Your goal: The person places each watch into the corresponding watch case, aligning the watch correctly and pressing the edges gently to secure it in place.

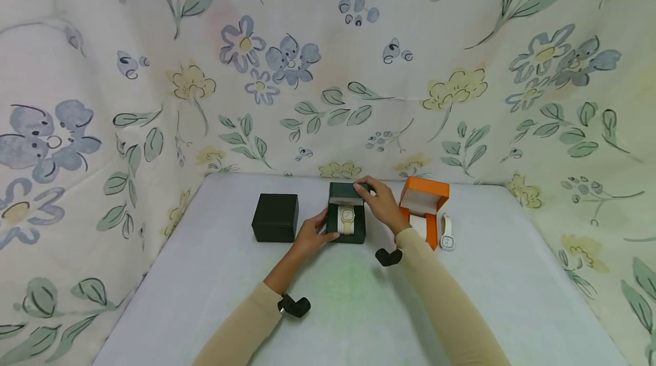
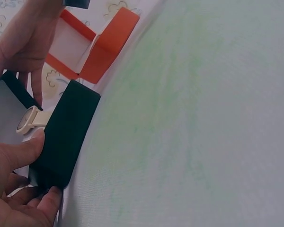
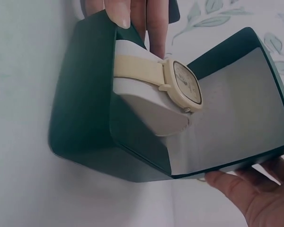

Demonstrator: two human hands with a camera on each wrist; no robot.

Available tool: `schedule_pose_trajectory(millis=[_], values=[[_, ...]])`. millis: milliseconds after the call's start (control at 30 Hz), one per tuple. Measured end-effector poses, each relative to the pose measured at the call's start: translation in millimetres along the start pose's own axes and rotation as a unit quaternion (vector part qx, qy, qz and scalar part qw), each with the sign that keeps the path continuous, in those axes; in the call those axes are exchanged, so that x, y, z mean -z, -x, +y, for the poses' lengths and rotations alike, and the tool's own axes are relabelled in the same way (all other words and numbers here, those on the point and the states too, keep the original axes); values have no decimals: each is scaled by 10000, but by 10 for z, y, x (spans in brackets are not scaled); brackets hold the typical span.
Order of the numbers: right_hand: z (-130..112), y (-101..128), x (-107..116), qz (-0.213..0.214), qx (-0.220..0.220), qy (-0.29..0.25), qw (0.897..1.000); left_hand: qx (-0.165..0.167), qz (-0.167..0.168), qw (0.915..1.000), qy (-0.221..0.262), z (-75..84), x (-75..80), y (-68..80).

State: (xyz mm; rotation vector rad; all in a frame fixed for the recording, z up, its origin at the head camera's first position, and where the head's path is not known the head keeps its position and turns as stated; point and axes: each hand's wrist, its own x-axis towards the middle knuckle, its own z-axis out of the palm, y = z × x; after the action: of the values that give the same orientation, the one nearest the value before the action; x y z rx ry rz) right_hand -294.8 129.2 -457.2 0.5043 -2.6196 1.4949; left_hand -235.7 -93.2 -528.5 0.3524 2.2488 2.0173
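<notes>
Left hand: the left hand (image 1: 311, 236) holds the base of the open green watch box (image 1: 347, 223) from its left side, thumb along the front wall and fingers curled under the corner, as the left wrist view shows.
Right hand: the right hand (image 1: 380, 200) grips the raised lid (image 1: 346, 191) at its top edge, fingers hooked over it and thumb behind.
Watch box: it stands near the middle of the table (image 1: 512, 286), toward the back edge, lid tilted partly up.
Watch: a cream watch (image 1: 347, 217) is wrapped round the pale cushion (image 3: 146, 101) inside the box, dial facing the lid.
Closed box: a dark closed box (image 1: 275, 217) sits just left of the open one, apart from it.
Orange box: an orange box (image 1: 424, 204) stands open to the right, near the right forearm.
White watch: a white watch (image 1: 447, 233) lies on the table right beside the orange box.
Backdrop: floral cloth (image 1: 328, 70) rises behind and at both sides of the table.
</notes>
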Motion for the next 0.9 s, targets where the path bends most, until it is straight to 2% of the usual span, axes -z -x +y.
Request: schedule_pose_trajectory(millis=[367, 667, 900], values=[[50, 95, -53, 69, 169, -320, 9993, -50, 50, 9999, -121, 4, 6, -2], [78, 191, -51, 103, 153, -274, 9995, -46, 35, 9999, 112, 27, -19, 7], [95, 288, -66, -46, 313, -141, 9994, 33, 37, 10000, -52, 5, 5, 10]])
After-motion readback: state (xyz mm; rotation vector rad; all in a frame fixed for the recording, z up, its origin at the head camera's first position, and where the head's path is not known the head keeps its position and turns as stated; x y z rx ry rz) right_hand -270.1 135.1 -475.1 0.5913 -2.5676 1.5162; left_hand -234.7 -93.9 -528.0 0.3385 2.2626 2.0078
